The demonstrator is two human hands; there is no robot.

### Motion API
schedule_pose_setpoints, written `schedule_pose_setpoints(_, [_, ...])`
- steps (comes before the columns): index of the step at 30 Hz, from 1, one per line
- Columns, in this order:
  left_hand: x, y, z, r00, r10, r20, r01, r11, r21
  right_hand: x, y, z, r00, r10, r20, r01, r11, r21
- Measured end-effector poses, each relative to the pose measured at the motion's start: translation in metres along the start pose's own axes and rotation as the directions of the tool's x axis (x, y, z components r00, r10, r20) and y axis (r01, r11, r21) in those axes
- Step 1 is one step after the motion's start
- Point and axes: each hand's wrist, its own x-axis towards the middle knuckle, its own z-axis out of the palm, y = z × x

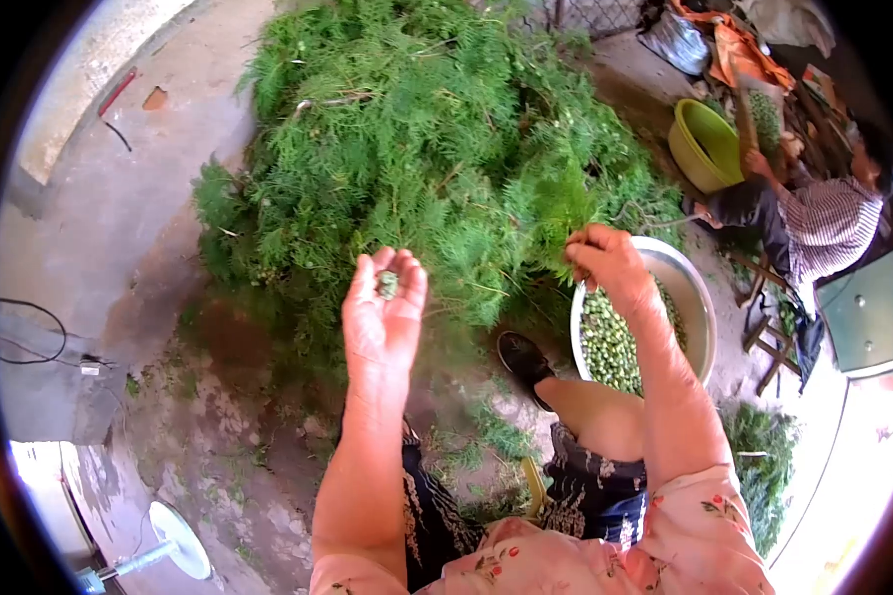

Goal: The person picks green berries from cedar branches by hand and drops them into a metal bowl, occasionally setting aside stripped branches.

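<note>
My left hand is turned palm up, its fingers curled around a few small pale-green seed cones. My right hand pinches the stem end of a feathery green sprig, partly blurred. Beneath that hand and forearm stands a metal basin holding many small round green cones. A large heap of cut evergreen branches lies in front of both hands.
Another person sits at the right near a yellow-green tub. A wooden stool stands behind the basin. More cut greenery lies at lower right. A fan is at lower left, a black cable at left.
</note>
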Motion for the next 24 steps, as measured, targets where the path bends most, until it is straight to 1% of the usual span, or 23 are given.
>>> schedule_pose_setpoints(2, [0.004, 0.006, -0.005, 1.0, 0.01, -0.026, -0.011, 0.999, -0.036, -0.008, 0.024, -0.029, 0.998, 0.041, -0.055, -0.04, 0.999, 0.02])
schedule_pose_setpoints(4, [0.007, 0.014, -0.01, 1.0, 0.0, -0.005, 0.0, 0.999, -0.037, -0.034, 0.047, -0.062, 0.971, 0.112, -0.21, -0.09, 0.99, 0.11])
schedule_pose_setpoints(5, [0.008, 0.017, -0.011, 1.0, 0.007, -0.012, -0.008, 0.999, -0.038, -0.047, 0.075, -0.089, 0.93, 0.206, -0.304, -0.145, 0.966, 0.213])
schedule_pose_setpoints(6, [0.009, 0.02, -0.012, 1.0, 0.015, -0.025, -0.016, 0.999, -0.035, -0.067, 0.1, -0.115, 0.868, 0.247, -0.431, -0.165, 0.962, 0.219])
schedule_pose_setpoints(7, [0.009, 0.023, -0.012, 0.999, 0.025, -0.048, -0.027, 0.999, -0.043, -0.09, 0.132, -0.148, 0.799, 0.304, -0.518, -0.204, 0.949, 0.241])
schedule_pose_setpoints(8, [0.008, 0.027, -0.012, 0.996, 0.045, -0.073, -0.048, 0.998, -0.035, -0.118, 0.151, -0.175, 0.67, 0.369, -0.644, -0.299, 0.928, 0.221])
schedule_pose_setpoints(9, [0.008, 0.032, -0.015, 0.995, 0.051, -0.088, -0.054, 0.998, -0.033, -0.151, 0.192, -0.214, 0.593, 0.404, -0.697, -0.308, 0.913, 0.268])
schedule_pose_setpoints(10, [0.009, 0.036, -0.017, 0.993, 0.06, -0.102, -0.064, 0.997, -0.032, -0.189, 0.236, -0.261, 0.512, 0.465, -0.722, -0.28, 0.885, 0.371])
schedule_pose_setpoints(11, [0.004, 0.04, -0.014, 0.988, 0.093, -0.121, -0.096, 0.995, -0.012, -0.23, 0.276, -0.299, 0.362, 0.497, -0.789, -0.355, 0.856, 0.376])
schedule_pose_setpoints(12, [0.007, 0.048, -0.022, 0.992, 0.07, -0.105, -0.073, 0.997, -0.032, -0.28, 0.319, -0.338, 0.267, 0.455, -0.85, -0.26, 0.883, 0.391])
schedule_pose_setpoints(13, [0.007, 0.054, -0.027, 0.993, 0.072, -0.091, -0.074, 0.997, -0.018, -0.32, 0.34, -0.362, 0.166, 0.44, -0.883, -0.269, 0.881, 0.389])
schedule_pose_setpoints(14, [0.007, 0.061, -0.029, 0.994, 0.075, -0.074, -0.075, 0.997, -0.004, -0.345, 0.348, -0.374, 0.131, 0.387, -0.913, -0.365, 0.875, 0.319])
schedule_pose_setpoints(15, [0.007, 0.066, -0.031, 0.993, 0.075, -0.096, -0.076, 0.997, -0.013, -0.355, 0.35, -0.386, 0.25, 0.243, -0.937, -0.547, 0.834, 0.07])
schedule_pose_setpoints(16, [0.007, 0.073, -0.036, 0.997, 0.063, -0.051, -0.065, 0.997, -0.031, -0.348, 0.344, -0.391, 0.528, -0.022, -0.849, -0.648, 0.636, -0.42])
schedule_pose_setpoints(17, [0.007, 0.077, -0.041, 0.997, 0.064, -0.053, -0.066, 0.997, -0.035, -0.331, 0.341, -0.396, 0.72, -0.214, -0.66, -0.531, 0.441, -0.723])
schedule_pose_setpoints(18, [0.006, 0.08, -0.04, 0.996, 0.066, -0.052, -0.068, 0.997, -0.042, -0.297, 0.336, -0.394, 0.796, -0.283, -0.535, -0.426, 0.365, -0.828])
schedule_pose_setpoints(19, [0.007, 0.083, -0.042, 0.997, 0.062, -0.043, -0.064, 0.997, -0.048, -0.252, 0.324, -0.394, 0.835, -0.033, -0.55, -0.538, 0.166, -0.827])
schedule_pose_setpoints(20, [0.006, 0.084, -0.042, 0.998, 0.062, -0.031, -0.063, 0.997, -0.041, -0.209, 0.245, -0.314, 0.791, 0.083, -0.606, -0.553, 0.52, -0.651])
schedule_pose_setpoints(21, [0.006, 0.085, -0.043, 0.998, 0.063, -0.018, -0.063, 0.997, -0.035, -0.165, 0.164, -0.231, 0.733, 0.199, -0.65, -0.522, 0.777, -0.352])
schedule_pose_setpoints(22, [0.005, 0.085, -0.043, 0.998, 0.063, -0.006, -0.063, 0.998, -0.027, -0.131, 0.151, -0.201, 0.811, 0.199, -0.55, -0.422, 0.85, -0.314])
schedule_pose_setpoints(23, [0.003, 0.084, -0.04, 0.997, 0.071, -0.025, -0.071, 0.997, -0.011, -0.098, 0.152, -0.185, 0.924, 0.173, -0.341, -0.301, 0.879, -0.369])
schedule_pose_setpoints(24, [0.001, 0.083, -0.038, 0.997, 0.074, -0.037, -0.073, 0.997, 0.012, -0.077, 0.112, -0.127, 0.942, 0.226, -0.249, -0.298, 0.905, -0.304])
